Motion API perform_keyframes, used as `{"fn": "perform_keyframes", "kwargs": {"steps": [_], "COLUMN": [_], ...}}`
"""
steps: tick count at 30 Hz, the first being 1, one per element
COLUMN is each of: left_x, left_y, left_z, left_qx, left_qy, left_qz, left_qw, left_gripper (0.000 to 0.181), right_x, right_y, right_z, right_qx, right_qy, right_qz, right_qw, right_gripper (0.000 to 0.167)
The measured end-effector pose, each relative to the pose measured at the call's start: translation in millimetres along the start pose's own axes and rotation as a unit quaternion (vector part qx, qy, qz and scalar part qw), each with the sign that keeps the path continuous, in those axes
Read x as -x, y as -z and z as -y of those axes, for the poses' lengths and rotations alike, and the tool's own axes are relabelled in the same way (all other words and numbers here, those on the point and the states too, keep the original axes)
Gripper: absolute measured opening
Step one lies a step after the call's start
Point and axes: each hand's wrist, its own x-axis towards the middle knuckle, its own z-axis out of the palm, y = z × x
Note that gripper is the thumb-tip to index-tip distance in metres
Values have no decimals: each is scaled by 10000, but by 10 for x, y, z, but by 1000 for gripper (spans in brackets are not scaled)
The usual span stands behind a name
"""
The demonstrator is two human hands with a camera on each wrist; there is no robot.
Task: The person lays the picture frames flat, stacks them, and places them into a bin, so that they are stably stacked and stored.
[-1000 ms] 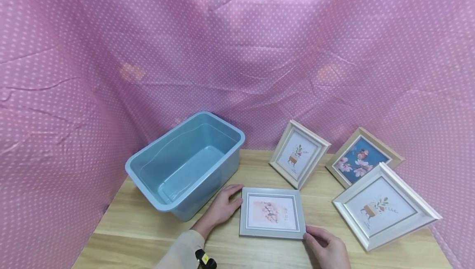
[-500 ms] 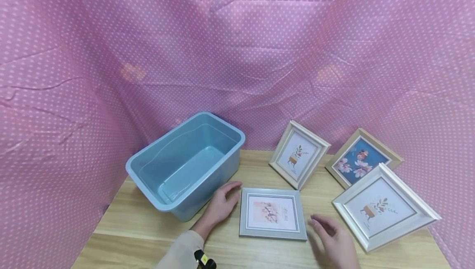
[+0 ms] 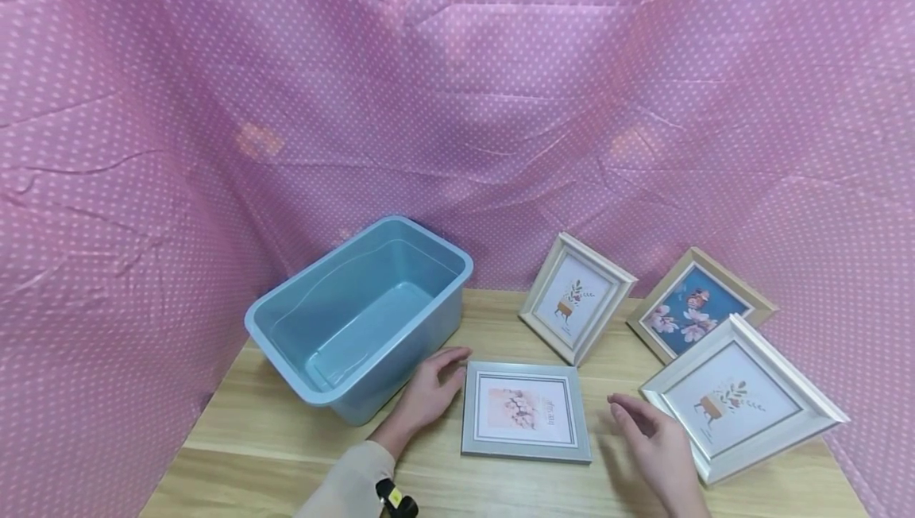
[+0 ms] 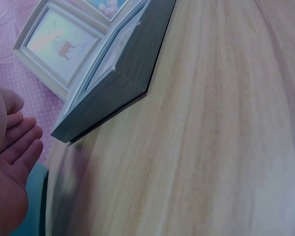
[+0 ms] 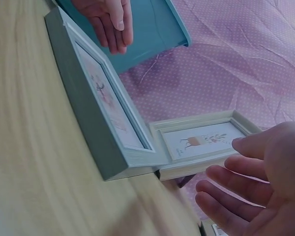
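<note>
A grey picture frame (image 3: 526, 450) with a pink flower print lies flat on the wooden table, face up. Just off its left edge is my left hand (image 3: 432, 391), fingers relaxed and holding nothing; the left wrist view shows a gap between them. My right hand (image 3: 654, 442) hovers to the right of the grey frame, apart from it, with loosely bent fingers and nothing in them. Close behind that hand stands a silver-white picture frame (image 3: 801, 442) with a plant drawing, tilted on a corner. The right wrist view shows the right fingers (image 5: 231, 189) spread apart.
A blue plastic bin (image 3: 457, 295) stands at the left, beside my left forearm. At the back are a cream picture frame (image 3: 608, 319) and a tan one (image 3: 646, 315) with a bird picture, partly behind the silver-white frame. Pink dotted cloth (image 3: 457, 121) hangs around the table (image 3: 250, 431).
My right hand has let go of the grey frame's right corner and moved away to the right. My left fingers have come off its left edge. The grey frame has barely moved.
</note>
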Motion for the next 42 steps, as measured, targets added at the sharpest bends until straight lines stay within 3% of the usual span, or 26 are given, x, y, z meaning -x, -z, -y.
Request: {"fn": "perform_keyframes", "kwargs": {"steps": [17, 26, 34, 42], "left_x": [-21, -46, -75, -123], "left_y": [-12, -9, -21, -44], "left_z": [-88, -146, -165, -200], "left_qx": [156, 219, 185, 243], "left_qy": [-25, 126, 62, 138], "left_qz": [174, 242, 220, 230], "left_qw": [9997, 9994, 9996, 9993], "left_gripper": [40, 41, 42, 43], "right_x": [-216, -324, -421, -556], "right_y": [117, 174, 193, 229], "right_z": [122, 192, 226, 273], "right_qx": [-148, -153, -393, -407], "right_qy": [-101, -48, 84, -111], "right_qz": [48, 89, 49, 40], "right_qw": [9998, 9998, 9992, 9991], "right_gripper": [31, 31, 31, 37]}}
